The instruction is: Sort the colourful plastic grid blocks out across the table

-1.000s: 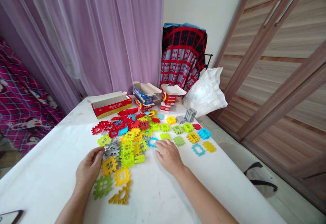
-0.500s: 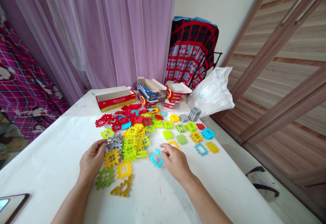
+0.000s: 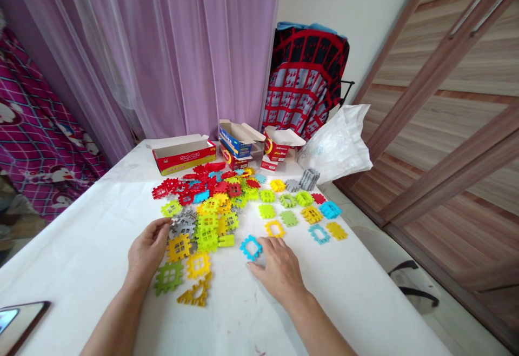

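Observation:
A light-blue square frame tile [image 3: 251, 248] with toothed edges and an open centre lies on the white table. Beside its right edge is my right hand [image 3: 279, 267], thumb and fingers apart, with its fingertips close to the tile or touching it. My left hand [image 3: 148, 248] rests at the left of the tile pile, fingers curled together at the grey tiles [image 3: 184, 223]; anything in its fingertips is hidden. Near it lie an orange window tile [image 3: 179, 247], a green window tile [image 3: 168, 277], a yellow window tile [image 3: 198, 264] and a mustard triangular tile [image 3: 197, 292].
A mixed heap of red tiles [image 3: 186, 198] and other colours fills the middle. Sorted tiles, including a yellow frame tile [image 3: 267, 229], spread at right. Open boxes [image 3: 184, 160] and a white plastic bag [image 3: 336, 142] stand behind. A phone [image 3: 28, 318] lies front left.
My right hand has opened from a closer pinch and moved slightly down. The light-blue tile, tilted before, now lies flatter. My left hand has barely moved.

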A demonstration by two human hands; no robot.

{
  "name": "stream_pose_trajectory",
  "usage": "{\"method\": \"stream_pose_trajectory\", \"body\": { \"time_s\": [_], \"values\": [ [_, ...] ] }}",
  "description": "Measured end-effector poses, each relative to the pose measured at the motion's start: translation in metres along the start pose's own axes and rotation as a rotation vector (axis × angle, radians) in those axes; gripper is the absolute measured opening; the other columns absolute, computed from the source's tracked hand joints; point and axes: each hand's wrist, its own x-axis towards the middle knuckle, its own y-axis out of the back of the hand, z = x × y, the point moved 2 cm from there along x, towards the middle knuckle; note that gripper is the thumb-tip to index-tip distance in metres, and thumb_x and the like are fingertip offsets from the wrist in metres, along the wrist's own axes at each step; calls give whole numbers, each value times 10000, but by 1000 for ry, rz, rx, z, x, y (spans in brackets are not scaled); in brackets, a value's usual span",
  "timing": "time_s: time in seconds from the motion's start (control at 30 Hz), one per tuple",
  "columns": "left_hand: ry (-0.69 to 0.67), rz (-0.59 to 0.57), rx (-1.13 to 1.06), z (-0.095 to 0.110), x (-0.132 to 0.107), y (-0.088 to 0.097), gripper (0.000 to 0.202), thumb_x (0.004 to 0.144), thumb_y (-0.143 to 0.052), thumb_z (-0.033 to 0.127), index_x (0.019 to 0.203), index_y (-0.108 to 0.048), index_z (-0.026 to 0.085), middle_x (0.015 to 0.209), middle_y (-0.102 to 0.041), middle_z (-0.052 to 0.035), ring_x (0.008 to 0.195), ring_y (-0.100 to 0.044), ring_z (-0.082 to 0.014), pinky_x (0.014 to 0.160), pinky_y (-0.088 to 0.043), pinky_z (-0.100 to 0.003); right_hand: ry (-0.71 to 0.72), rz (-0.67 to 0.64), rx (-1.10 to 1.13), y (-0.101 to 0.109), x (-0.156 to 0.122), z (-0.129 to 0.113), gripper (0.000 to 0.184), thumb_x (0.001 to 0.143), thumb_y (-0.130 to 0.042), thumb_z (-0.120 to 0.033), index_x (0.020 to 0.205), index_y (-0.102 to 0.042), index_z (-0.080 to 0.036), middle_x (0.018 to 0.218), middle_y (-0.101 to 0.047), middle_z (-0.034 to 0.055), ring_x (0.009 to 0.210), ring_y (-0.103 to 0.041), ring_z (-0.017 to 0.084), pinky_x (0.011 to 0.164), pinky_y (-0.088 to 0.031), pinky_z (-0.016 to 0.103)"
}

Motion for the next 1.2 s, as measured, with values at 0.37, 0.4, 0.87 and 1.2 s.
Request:
{"method": "stream_pose_trajectory", "body": {
  "time_s": [0.37,0.4,0.87,1.2],
  "values": [
    [40,-11,51,-1,4,3,370,753,-490,482,958,-710,267,907,-769,5,812,-695,-197,664,-508,-260,-147,170,301,12,6,62,515,736,-665,-313,1234,-544,-268,1053,-713,14,883,-647,189,802,-498,312],
    [43,-17,62,-1,4,3,369,758,-488,481,964,-710,271,918,-769,7,830,-697,-201,656,-504,-260,-215,226,307,22,11,86,524,735,-662,-351,1236,-538,-264,1032,-717,12,855,-647,188,776,-502,316],
    [58,-69,183,1,7,9,429,755,-440,532,1003,-697,295,996,-770,9,868,-700,-220,689,-507,-284,-660,173,144,85,68,262,719,674,-731,-443,1320,-518,-210,1055,-727,40,915,-677,213,737,-496,295],
    [48,-56,171,0,7,6,420,748,-444,550,973,-695,300,986,-766,6,869,-691,-231,736,-517,-312,-644,126,31,83,66,267,713,693,-708,-476,1332,-510,-231,1081,-725,33,910,-677,214,743,-487,302]
  ]
}}
